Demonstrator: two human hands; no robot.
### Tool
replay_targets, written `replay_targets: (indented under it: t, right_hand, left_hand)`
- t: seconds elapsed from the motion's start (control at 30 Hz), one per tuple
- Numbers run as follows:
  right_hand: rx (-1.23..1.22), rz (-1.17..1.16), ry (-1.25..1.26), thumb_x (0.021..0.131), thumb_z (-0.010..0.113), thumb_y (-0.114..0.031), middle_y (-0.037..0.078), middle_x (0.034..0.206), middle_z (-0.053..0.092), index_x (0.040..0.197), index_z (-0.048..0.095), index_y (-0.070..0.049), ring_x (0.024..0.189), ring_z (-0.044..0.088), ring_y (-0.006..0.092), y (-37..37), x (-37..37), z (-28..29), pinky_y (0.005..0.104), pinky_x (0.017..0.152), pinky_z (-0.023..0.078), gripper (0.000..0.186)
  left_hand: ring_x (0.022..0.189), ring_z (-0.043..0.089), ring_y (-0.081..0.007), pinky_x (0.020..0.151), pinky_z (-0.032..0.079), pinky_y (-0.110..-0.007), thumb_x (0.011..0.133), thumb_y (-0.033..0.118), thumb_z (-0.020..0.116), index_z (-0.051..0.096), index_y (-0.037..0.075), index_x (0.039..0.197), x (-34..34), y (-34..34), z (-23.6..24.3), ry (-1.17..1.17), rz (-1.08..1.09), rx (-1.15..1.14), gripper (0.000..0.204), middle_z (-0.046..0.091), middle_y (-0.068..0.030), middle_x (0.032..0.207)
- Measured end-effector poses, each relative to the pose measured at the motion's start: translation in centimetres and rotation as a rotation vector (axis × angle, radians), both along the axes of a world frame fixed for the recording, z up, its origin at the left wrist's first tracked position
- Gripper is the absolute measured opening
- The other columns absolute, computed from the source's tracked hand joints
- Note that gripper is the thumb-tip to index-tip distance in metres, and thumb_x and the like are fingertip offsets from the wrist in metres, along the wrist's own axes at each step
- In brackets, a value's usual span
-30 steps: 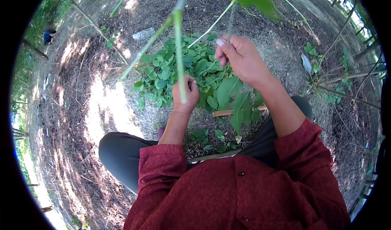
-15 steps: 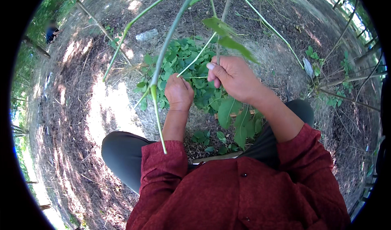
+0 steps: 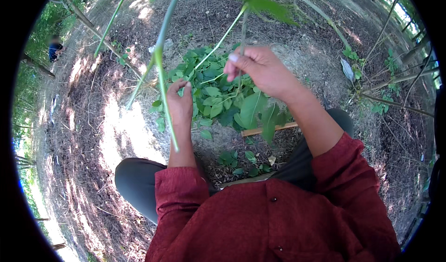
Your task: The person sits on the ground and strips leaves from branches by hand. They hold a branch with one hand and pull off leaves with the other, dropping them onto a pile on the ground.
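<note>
My right hand [image 3: 265,71] is closed around a thin, upright leafy branch [image 3: 243,34], right of centre. Large green leaves [image 3: 253,109] hang from the branch below that hand. Bare green stems reach outward from its upper part, a long one [image 3: 163,34] coming down over my left forearm. My left hand [image 3: 180,101] is raised to the left, thumb and forefinger apart, with nothing visible between them. Close to its fingertips ends a pale stem [image 3: 220,41]. Beneath both hands lies a heap of green leaves [image 3: 213,99] on the ground.
A wooden strip [image 3: 269,129] lies beside the heap, near my right knee. Scattered leaves [image 3: 227,158] lie between my legs. Thin trunks [image 3: 88,22] and low branches [image 3: 395,101] stand on both sides. Another person [image 3: 55,50] is far off at the upper left.
My left hand has moved left and its fingers have parted from the stem. The branch in my right hand has shifted slightly left and up. A loose leaf now shows near my left wrist.
</note>
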State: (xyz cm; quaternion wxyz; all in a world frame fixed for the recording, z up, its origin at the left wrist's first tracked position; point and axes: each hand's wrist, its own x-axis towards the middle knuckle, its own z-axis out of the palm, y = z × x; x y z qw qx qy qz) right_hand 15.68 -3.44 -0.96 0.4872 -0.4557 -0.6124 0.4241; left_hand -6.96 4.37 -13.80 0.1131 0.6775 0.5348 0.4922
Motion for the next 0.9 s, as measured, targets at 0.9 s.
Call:
replay_targets:
  t: [0.9]
  right_hand:
    - [-0.053,0.342,-0.063,0.092,0.05,-0.013,0.004,0.093,0.066,0.103,0.064,-0.001,0.089,0.059,0.0118,-1.1,-2.1,-0.3,0.0277,0.083,0.045,0.021]
  left_hand:
    - [0.05,0.043,-0.005,0.047,0.034,-0.022,0.096,0.023,0.051,0.058,0.001,0.072,1.5,-3.6,15.1,-0.227,-0.692,-0.288,0.033,0.049,0.0014,0.056]
